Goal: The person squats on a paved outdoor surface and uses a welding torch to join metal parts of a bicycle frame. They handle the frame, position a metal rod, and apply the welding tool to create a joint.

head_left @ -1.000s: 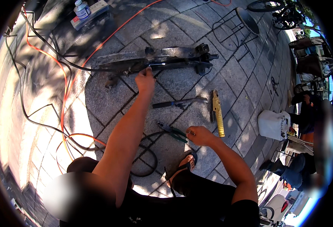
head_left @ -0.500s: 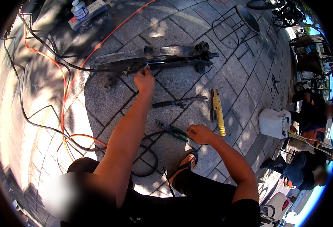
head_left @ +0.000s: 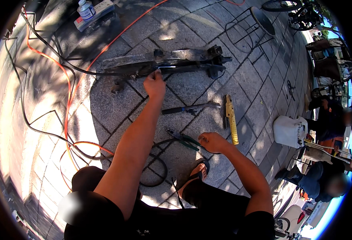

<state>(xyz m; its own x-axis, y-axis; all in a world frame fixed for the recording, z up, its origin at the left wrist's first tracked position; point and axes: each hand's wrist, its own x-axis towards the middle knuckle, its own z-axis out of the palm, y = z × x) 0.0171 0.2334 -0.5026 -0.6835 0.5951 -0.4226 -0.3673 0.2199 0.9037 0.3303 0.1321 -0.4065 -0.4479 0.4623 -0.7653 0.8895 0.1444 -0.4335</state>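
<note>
My left hand [head_left: 155, 84] reaches out to a long dark metal frame part [head_left: 196, 69] lying on the paving, its fingertips pinched together at the near edge. A thin shiny strip [head_left: 167, 67] shows just beyond them; whether they grip it is too small to tell. Lower right, my right hand [head_left: 211, 142] is closed with its fingers curled, right beside the handle ends of green-handled pliers [head_left: 184, 139]; what it holds is hidden. Between the hands lies a bent tool with a black and blue handle [head_left: 184, 108]. A yellow-handled tool [head_left: 231, 120] rests right of it.
Black cable [head_left: 160, 166] and an orange hose [head_left: 69, 100] run along the left. At far left stands a white bottle [head_left: 85, 10] on a box [head_left: 98, 15]. A round-topped stool [head_left: 262, 21] is far right; a white jug [head_left: 288, 131] and people are at the right edge.
The view has shifted slightly. Both hands keep almost the same places, the left at the metal part and the right beside the pliers.
</note>
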